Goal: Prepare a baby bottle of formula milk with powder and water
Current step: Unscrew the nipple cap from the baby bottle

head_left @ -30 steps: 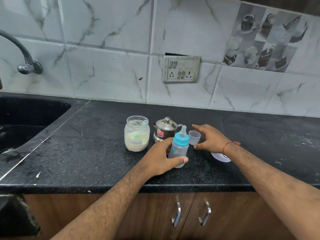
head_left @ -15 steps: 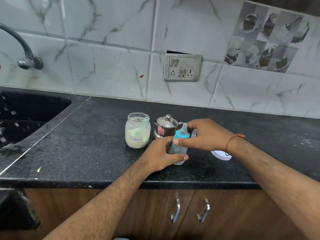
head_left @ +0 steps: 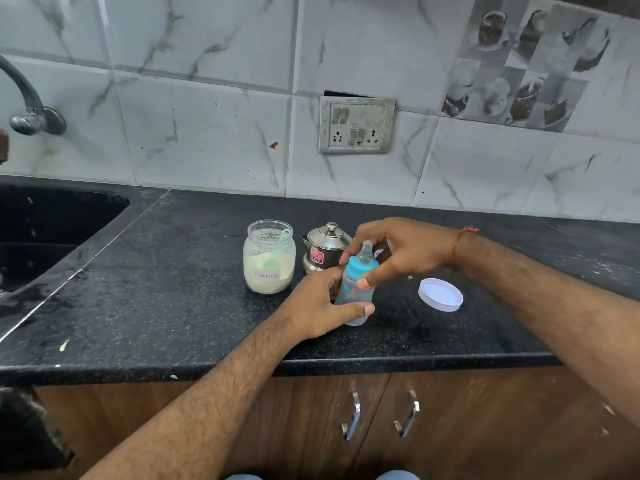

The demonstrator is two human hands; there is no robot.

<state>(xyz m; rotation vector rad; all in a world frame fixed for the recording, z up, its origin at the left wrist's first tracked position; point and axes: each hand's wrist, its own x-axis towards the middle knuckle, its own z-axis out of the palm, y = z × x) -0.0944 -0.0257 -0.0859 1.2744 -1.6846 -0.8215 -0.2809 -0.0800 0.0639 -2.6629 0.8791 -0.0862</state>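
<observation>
A small clear baby bottle point(head_left: 354, 295) with a blue collar point(head_left: 360, 267) and clear teat stands on the black counter point(head_left: 173, 299). My left hand point(head_left: 320, 303) grips the bottle's body from the left. My right hand point(head_left: 398, 252) pinches the blue collar from the right, thumb in front. An open glass jar of formula powder point(head_left: 269, 258), labelled and with a green scoop inside, stands to the left. A small steel lidded pot point(head_left: 323, 248) sits behind the bottle. The bottle's clear cap is hidden behind my right hand.
A white jar lid point(head_left: 440, 294) lies on the counter to the right. A black sink point(head_left: 48, 230) and a tap point(head_left: 27, 105) are at the left. A switch panel point(head_left: 356, 125) is on the tiled wall. Cabinet doors with handles point(head_left: 351, 420) are below the counter edge.
My right hand left the clear cap on the counter, came over to the bottle and took hold of its blue collar. My left hand has kept its grip on the bottle.
</observation>
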